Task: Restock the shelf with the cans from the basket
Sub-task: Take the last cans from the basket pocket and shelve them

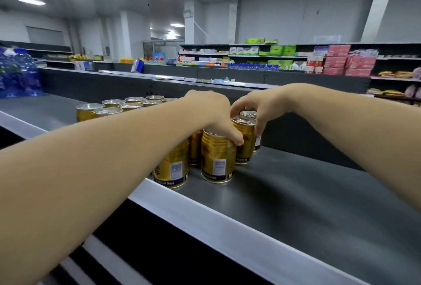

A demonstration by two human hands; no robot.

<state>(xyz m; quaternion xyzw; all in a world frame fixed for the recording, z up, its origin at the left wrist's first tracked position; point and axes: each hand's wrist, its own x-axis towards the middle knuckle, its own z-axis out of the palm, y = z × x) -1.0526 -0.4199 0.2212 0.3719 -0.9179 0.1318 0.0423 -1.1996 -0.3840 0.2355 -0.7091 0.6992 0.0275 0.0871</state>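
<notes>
Several gold drink cans stand upright in rows on the dark top shelf (307,193). My left hand (214,114) reaches over the rows, its fingers closed over the top of a front gold can (217,159). My right hand (262,109) grips the rim of another gold can (245,141) just behind and to the right, which stands on the shelf. More cans (127,106) show their silver lids at the back left, partly hidden by my left forearm. The basket is out of view.
A pack of blue water bottles (18,75) stands at the shelf's far left. The shelf has a grey front edge (205,218) and a dark back panel (296,130). Stocked store shelves (341,61) fill the background.
</notes>
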